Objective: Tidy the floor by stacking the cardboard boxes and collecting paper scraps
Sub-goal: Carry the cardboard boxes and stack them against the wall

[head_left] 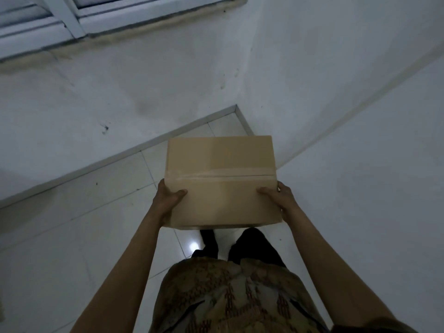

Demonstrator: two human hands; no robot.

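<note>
Two hands on one cardboard box (222, 181), carried at waist height above tiled floor (101, 212), in front of body. Left hand (169, 200) clasps left end, thumb on top face; right hand (280, 197) clasps right end, thumb on top. Both equally near. Box long axis runs left-right; taped seam (219, 176) parallel to it. Room corner (236, 109) lies just beyond far edge: likely set-down spot, judged only. No print, label or brand legible on box. No other boxes or scraps in view.
</note>
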